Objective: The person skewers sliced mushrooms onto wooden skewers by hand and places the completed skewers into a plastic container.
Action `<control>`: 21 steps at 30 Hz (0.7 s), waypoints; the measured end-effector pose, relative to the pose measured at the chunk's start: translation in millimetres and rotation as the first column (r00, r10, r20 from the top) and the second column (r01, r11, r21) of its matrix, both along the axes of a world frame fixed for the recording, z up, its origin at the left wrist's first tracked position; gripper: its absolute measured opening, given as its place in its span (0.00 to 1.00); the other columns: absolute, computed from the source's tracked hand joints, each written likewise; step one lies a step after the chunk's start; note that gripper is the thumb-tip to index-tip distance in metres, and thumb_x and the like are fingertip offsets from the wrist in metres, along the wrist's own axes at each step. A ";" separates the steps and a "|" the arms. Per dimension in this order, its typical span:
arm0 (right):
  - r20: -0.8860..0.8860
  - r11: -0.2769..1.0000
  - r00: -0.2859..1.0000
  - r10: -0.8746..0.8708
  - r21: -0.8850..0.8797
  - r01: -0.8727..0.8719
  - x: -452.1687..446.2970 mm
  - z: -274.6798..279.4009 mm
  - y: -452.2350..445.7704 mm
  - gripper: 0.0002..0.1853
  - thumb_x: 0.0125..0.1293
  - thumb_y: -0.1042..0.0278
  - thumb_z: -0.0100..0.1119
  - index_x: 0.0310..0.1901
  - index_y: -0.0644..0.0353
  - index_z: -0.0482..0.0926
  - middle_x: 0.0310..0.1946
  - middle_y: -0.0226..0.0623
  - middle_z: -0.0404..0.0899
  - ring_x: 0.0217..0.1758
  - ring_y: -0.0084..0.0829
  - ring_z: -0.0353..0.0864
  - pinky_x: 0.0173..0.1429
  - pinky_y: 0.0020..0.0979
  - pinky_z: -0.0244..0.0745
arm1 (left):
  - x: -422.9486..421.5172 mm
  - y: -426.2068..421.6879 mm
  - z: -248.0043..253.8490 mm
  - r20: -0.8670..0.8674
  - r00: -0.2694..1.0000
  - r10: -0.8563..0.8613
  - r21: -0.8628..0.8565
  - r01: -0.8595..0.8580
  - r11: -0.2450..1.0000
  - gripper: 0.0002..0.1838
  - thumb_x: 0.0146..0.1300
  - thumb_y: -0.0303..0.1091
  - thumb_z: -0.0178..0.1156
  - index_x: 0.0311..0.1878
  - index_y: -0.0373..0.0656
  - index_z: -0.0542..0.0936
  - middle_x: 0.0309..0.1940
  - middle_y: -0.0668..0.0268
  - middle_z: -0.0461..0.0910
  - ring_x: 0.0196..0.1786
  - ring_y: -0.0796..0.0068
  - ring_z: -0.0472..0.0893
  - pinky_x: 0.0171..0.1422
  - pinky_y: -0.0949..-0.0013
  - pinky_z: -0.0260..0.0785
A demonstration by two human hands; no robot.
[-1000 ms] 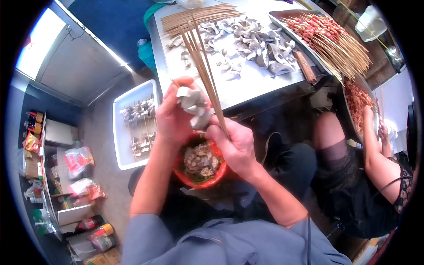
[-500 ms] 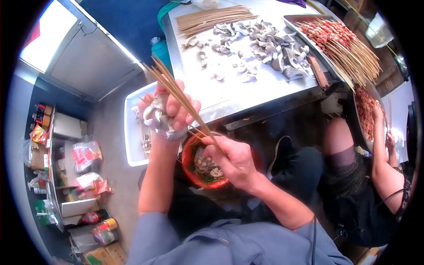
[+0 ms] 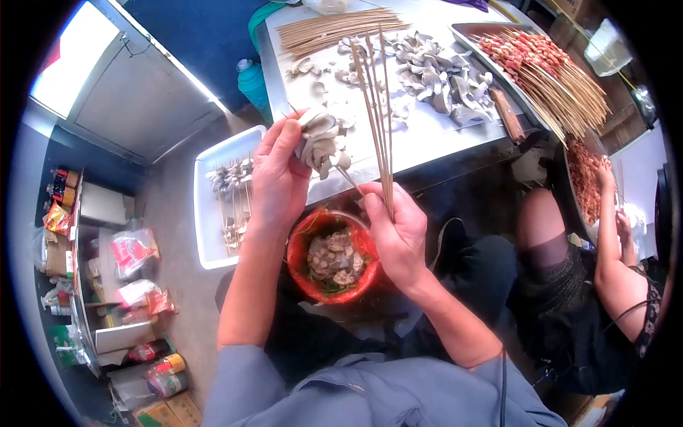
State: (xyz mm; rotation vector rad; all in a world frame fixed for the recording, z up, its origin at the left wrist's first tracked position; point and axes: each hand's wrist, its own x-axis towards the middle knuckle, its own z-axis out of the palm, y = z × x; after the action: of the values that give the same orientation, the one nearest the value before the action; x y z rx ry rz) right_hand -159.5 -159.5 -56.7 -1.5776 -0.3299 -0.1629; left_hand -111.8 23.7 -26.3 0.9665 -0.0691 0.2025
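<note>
Grey mushroom pieces (image 3: 324, 142) are threaded on a skewer in front of me, over the table's near left corner. My left hand (image 3: 281, 167) pinches them at their upper left side. My right hand (image 3: 400, 231) is closed round several bare bamboo skewers (image 3: 377, 121) that point up, and it also grips the lower end of the mushroom skewer. Below my hands stands a red-lined bucket (image 3: 295, 267) with mushroom scraps in it. Loose mushrooms (image 3: 434, 78) lie on the white table (image 3: 427, 139), beside a pile of bare skewers (image 3: 341, 32).
A white tray (image 3: 204, 228) with mushroom skewers is at the left. At the right are a tray of meat skewers (image 3: 562, 78), a wooden-handled knife (image 3: 506, 115) and a pan of meat (image 3: 585, 185), where a co-worker's hand (image 3: 605, 173) reaches in. Packaged goods fill shelves far left.
My left hand has come back right from near the white tray, turning the mushrooms toward my right hand. The bare skewers have swung from leaning left to nearly upright.
</note>
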 end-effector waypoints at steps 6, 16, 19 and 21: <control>0.144 1.000 0.990 -0.017 0.012 0.015 7.4 -5.6 6.1 0.08 0.71 0.74 0.55 0.46 0.68 0.79 0.31 0.39 0.77 0.33 0.29 0.77 0.39 0.30 0.71 | -2.1 -8.5 -2.3 -0.079 0.996 0.038 0.050 -0.034 0.998 0.14 0.71 0.33 0.59 0.53 0.33 0.79 0.40 0.63 0.84 0.41 0.76 0.84 0.45 0.72 0.79; -0.224 0.993 0.971 0.078 0.100 -0.056 6.7 -6.3 -4.0 0.06 0.69 0.74 0.57 0.39 0.68 0.80 0.21 0.32 0.77 0.25 0.18 0.72 0.31 0.26 0.69 | -15.1 -37.0 -17.0 -0.256 0.959 -0.118 0.017 0.126 0.992 0.11 0.69 0.32 0.61 0.47 0.33 0.81 0.37 0.64 0.83 0.38 0.77 0.82 0.44 0.73 0.77; -0.215 0.995 0.974 0.066 0.089 -0.048 9.2 -11.8 -7.9 0.05 0.68 0.75 0.58 0.40 0.67 0.81 0.22 0.31 0.77 0.25 0.17 0.72 0.31 0.26 0.69 | -19.2 -41.8 -16.3 -0.229 0.962 -0.149 0.000 0.153 0.988 0.13 0.69 0.31 0.62 0.51 0.32 0.80 0.40 0.64 0.83 0.40 0.78 0.82 0.46 0.73 0.76; -0.184 0.996 0.981 0.057 0.075 -0.044 14.4 -12.7 -8.4 0.05 0.68 0.76 0.58 0.41 0.67 0.81 0.23 0.30 0.78 0.26 0.17 0.72 0.32 0.25 0.70 | -18.6 -41.0 -14.4 -0.223 0.963 -0.153 0.007 0.158 0.987 0.14 0.69 0.31 0.62 0.53 0.33 0.79 0.41 0.64 0.83 0.41 0.78 0.82 0.46 0.74 0.77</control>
State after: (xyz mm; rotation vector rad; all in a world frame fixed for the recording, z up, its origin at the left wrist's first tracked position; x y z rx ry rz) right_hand -145.2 -167.9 -69.4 -1.5006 -0.2152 0.0129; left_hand -130.3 -17.3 -40.7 0.9983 0.0582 -0.0524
